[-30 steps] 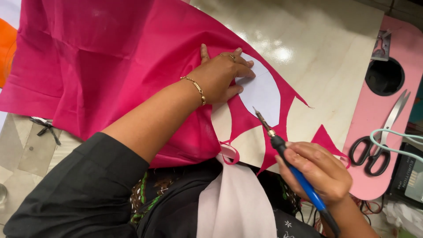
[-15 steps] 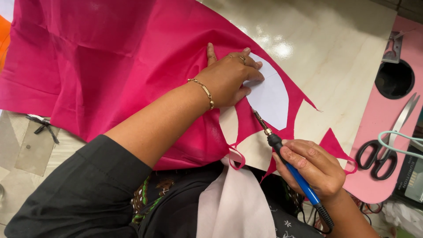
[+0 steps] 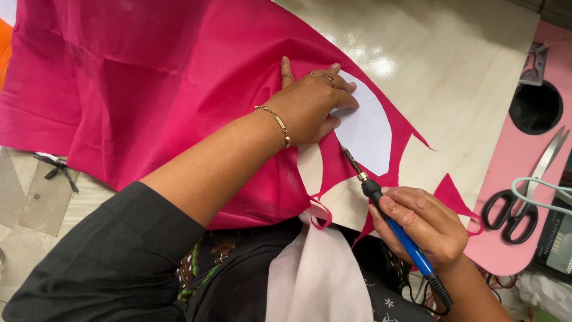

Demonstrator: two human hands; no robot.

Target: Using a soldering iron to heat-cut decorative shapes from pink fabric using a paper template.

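Template [image 3: 369, 128] lies on cloth [image 3: 149, 77]; scissors [image 3: 527, 191] right.

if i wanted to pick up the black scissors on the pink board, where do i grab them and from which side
Probably by the two black finger loops of the scissors, coming from the near, lower edge of the pink board. The scissors lie flat with the loops toward the person and the bare blades pointing up and away. A pale green cord crosses the blades, so lift clear of it.

We cannot see where the large magenta fabric sheet [image 3: 149, 77] ends, since the top and left edges cut it off. Our left hand [image 3: 310, 104] hides part of the white rounded paper template [image 3: 369, 128]. The black-handled steel scissors [image 3: 524, 191] lose their blade tips near the right edge.
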